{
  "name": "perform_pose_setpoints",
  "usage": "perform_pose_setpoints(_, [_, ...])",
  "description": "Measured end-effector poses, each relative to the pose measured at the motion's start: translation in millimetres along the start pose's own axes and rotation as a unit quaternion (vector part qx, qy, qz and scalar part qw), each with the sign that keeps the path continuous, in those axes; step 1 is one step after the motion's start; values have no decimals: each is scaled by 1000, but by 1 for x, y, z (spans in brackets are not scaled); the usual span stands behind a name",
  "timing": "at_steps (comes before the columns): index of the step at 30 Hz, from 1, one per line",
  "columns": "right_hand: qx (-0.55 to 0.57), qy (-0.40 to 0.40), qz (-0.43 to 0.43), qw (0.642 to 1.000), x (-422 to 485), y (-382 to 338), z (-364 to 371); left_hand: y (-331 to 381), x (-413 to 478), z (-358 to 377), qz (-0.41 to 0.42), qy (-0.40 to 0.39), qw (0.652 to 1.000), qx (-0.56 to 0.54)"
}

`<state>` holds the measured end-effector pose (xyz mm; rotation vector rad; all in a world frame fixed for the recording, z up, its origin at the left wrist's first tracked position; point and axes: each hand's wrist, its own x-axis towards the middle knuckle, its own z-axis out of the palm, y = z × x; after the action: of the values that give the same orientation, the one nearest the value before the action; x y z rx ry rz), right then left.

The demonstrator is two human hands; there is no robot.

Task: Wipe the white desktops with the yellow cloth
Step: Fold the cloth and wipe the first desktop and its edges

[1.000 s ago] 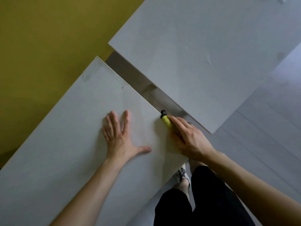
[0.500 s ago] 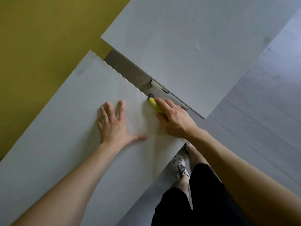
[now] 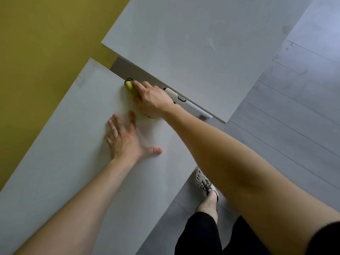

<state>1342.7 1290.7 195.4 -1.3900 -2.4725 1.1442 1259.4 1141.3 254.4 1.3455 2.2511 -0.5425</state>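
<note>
Two white desktops meet at an angle: the near desktop (image 3: 73, 144) under both my hands and the far desktop (image 3: 193, 43) beyond a narrow gap. My right hand (image 3: 152, 100) lies over the yellow cloth (image 3: 128, 85) and presses it onto the near desktop along its far edge. The cloth peeks out at my fingertips and a sliver shows under the heel of the hand; the rest is hidden. My left hand (image 3: 125, 140) rests flat on the near desktop with fingers spread, just below the right hand.
In the gap between the desktops lies a white bar (image 3: 191, 105) with a black clip. A yellow surface (image 3: 46, 43) borders the desks on the left. Grey plank floor (image 3: 294, 126) is to the right, with my shoe (image 3: 204, 183) beside the near desk's edge.
My right hand has slid the cloth along the near desktop's far edge, up and to the left. My left hand stays flat in about the same spot.
</note>
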Motion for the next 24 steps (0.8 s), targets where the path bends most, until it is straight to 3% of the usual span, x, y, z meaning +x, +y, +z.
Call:
perform_pose_setpoints(9, [29,20,75,997,-243,100,-19,-1,1,2,-2,-14,999,-29])
perform_pose_setpoints(14, [36,24,123,991,-268,105,-15,-6,4,6,5,-9,999,-36])
perform_pose_setpoints(18, [103,92,224,965,-291,90,-7,-12,5,12,28,21,998,-45])
perform_pose_setpoints(21, [182,154,310,920,-327,68,16,-20,-4,29,128,111,985,-24])
perform_pose_setpoints(24, [241,209,346,882,-354,45,49,-33,-30,68,323,236,916,15])
